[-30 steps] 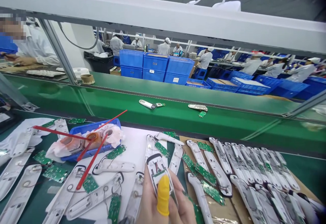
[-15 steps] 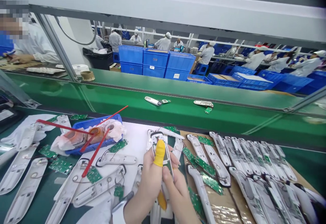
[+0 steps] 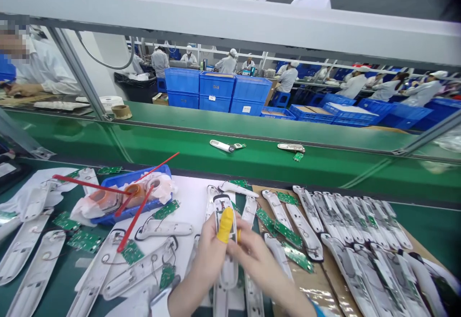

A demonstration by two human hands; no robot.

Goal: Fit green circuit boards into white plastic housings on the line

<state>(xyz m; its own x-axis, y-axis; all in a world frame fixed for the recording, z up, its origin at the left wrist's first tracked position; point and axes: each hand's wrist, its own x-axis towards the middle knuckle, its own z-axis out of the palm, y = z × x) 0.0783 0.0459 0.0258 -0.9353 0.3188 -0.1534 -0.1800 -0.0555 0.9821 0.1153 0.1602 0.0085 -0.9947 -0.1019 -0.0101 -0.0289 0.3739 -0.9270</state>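
Both hands grip a white plastic device housing (image 3: 223, 207) upright between them, the left hand (image 3: 206, 264) pressing a yellow finger cot (image 3: 225, 225) onto its face, the right hand (image 3: 261, 264) closing its fingers (image 3: 245, 234) round its edge, and a green circuit board (image 3: 266, 221) lying just beyond those fingers.

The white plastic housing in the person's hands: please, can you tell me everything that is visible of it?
The white plastic housing is a long, narrow, open shell with a dark loop at its far end. It tilts with that end pointing away from the person. The left hand and right hand hold it, hiding much of it, and a yellow finger cot lies against its inside.
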